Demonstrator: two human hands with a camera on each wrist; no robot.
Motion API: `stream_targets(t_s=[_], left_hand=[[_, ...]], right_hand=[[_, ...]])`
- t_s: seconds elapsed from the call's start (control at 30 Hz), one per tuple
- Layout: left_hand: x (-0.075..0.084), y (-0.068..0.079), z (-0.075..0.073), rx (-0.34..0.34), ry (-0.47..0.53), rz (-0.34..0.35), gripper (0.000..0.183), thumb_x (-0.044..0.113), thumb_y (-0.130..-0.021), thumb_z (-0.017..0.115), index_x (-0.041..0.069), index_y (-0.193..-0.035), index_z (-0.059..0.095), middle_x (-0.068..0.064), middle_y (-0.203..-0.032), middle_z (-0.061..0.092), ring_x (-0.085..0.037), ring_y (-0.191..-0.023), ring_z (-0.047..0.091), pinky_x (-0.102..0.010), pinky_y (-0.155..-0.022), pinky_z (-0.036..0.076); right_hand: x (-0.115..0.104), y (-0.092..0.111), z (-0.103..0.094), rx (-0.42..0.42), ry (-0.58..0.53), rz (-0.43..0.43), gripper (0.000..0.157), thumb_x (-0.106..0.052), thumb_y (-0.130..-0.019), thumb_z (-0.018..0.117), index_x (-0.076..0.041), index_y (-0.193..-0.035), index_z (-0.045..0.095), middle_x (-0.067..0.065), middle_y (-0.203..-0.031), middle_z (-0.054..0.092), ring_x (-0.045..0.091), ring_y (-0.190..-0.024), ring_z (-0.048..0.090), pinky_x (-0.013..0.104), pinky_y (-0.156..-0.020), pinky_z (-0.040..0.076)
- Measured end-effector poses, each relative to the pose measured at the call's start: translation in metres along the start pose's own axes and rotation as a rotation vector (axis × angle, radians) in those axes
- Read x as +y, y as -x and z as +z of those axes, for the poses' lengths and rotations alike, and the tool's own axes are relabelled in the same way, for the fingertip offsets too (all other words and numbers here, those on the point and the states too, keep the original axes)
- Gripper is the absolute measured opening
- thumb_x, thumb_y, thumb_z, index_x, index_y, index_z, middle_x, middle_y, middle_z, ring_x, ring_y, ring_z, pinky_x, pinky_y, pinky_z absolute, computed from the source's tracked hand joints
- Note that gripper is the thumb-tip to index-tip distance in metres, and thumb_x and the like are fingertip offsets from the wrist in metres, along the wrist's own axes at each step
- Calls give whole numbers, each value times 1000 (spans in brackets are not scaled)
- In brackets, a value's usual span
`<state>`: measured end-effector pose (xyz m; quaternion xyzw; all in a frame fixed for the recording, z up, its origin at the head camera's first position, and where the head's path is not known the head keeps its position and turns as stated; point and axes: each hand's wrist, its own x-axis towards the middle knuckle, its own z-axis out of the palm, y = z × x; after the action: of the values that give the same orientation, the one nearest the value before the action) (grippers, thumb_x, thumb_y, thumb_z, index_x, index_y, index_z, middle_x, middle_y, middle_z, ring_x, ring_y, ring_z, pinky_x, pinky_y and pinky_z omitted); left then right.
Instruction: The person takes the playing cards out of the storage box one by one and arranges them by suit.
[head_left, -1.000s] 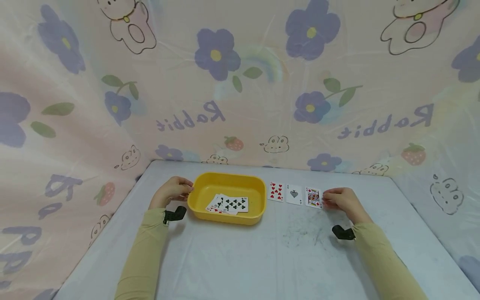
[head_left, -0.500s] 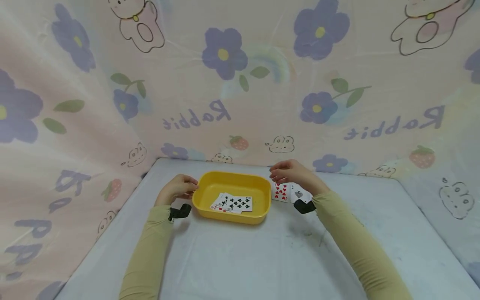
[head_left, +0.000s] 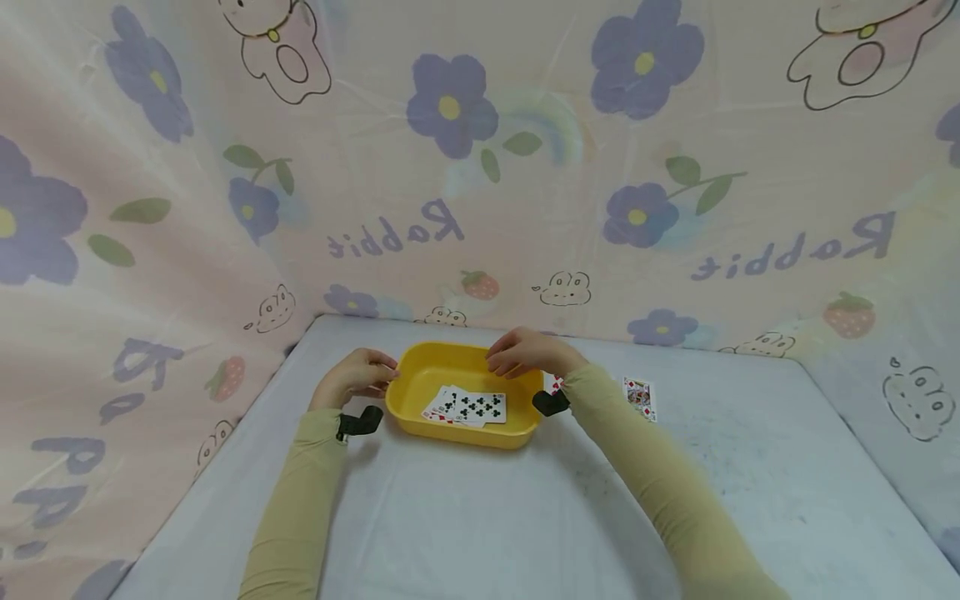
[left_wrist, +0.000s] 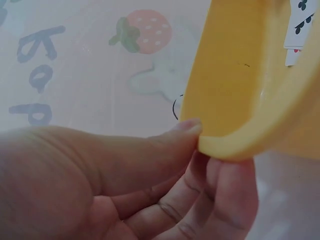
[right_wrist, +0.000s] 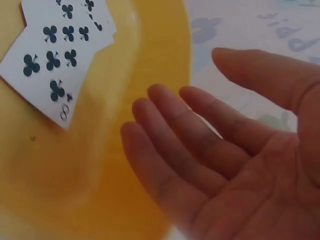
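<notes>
Head view: my L hand [head_left: 352, 379] pinches the yellow plastic tub [head_left: 462, 438] by its left end; tub sits nr the table's [head_left: 465, 517] far edge, L of ctr. My R hand [head_left: 536, 352] is over the tub's far R corner, fingers loosely extended. In the tub, twd its near edge, the 8 of clubs [head_left: 482, 408] lies face up, overlapping other cards [head_left: 444, 403]. Just off the tub's R edge, a red-pip card [head_left: 551, 382] is mostly hidden by my R wrist mount [head_left: 551, 403]; farther R, nr the table's far edge, a diamond face card [head_left: 640, 399] lies face up.

L wrist view: thumb on top of tub rim, bent fingers underneath, gripping it.

R wrist view: fingers slightly bent, thumb apart, palm showing, above tub's edge; can't tell if they touch it. 8 of clubs lies beyond fingertips.
</notes>
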<state>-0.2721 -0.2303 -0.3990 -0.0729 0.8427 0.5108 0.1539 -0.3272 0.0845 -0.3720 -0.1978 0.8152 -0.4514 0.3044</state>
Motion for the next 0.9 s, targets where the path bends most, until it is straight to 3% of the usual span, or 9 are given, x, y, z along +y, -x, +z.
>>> stream_targets(t_s=[0.23,0.5,0.9], left_hand=[[1,1,1,-1,-5,-5,30,12,-94,61,-5,-118,55,-19,-100,60,-23,-79,60,-32,-71,56],[2,2,1,-3,-13,1,28,13,-95,60,-5,-116,56,-23,-107,59,-27,-86,60,-32,-72,56],[1,2,0,-3,-25,5,29,13,-95,60,-5,-118,56,-19,-103,60,-24,-82,59,-32,-72,56]], right_hand=[[4,-13,12,-7,14,92,33,-18,-92,64,3,-118,62,19,-112,65,34,-105,60,43,-91,50],[8,-21,22,-30,108,221,29,-20,-87,71,-9,-113,65,9,-106,63,27,-98,58,39,-82,53],[12,-29,36,-43,117,187,35,2,-77,76,1,-109,62,12,-95,62,21,-74,65,32,-75,55]])
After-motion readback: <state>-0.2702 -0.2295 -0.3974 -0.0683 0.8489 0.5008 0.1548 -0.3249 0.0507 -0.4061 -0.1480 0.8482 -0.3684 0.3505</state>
